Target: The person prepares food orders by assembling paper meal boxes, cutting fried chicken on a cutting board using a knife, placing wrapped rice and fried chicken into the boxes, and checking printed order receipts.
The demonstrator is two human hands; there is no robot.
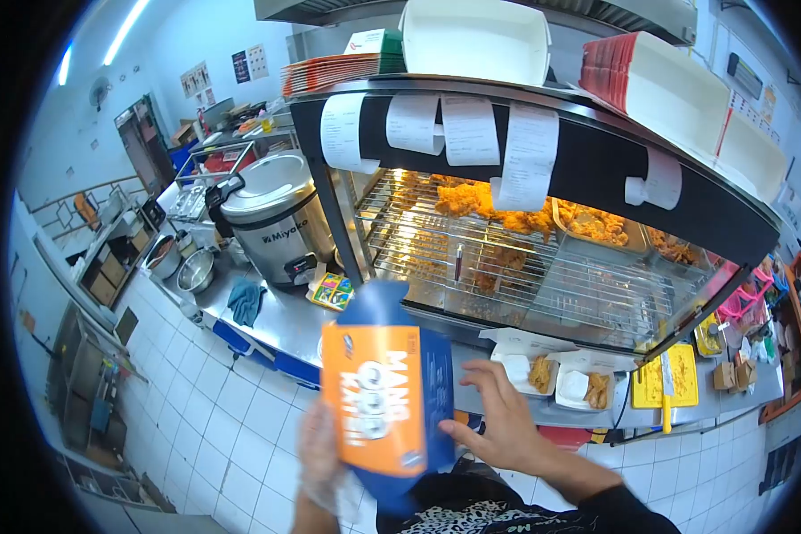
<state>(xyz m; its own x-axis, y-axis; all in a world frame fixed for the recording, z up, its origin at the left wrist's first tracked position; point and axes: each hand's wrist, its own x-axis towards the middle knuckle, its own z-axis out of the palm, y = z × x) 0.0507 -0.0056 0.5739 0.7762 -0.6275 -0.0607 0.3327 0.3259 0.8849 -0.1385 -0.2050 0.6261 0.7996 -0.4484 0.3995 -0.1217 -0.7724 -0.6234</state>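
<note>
An orange and blue cardboard food box (pixel 374 400) with white lettering stands upright in front of me, its blue flaps sticking out at top and bottom. My left hand (pixel 319 454), in a clear plastic glove and blurred, grips the box by its left edge. Bare, with thumb and fingers apart, my right hand (pixel 503 418) is beside the box's blue right side; the thumb tip is at that side, and I cannot tell if it touches. Beyond my right hand, two open white boxes hold rice (pixel 518 372) and fried chicken (pixel 540 374).
A heated display cabinet (pixel 525 289) with wire racks holds fried chicken (pixel 498 209); paper receipts (pixel 529 156) hang from its top. Left of it stands a large rice cooker (pixel 280 236). A knife (pixel 667 396) lies on a yellow cutting board (pixel 685 378) at right. Stacked cartons (pixel 476 44) sit above.
</note>
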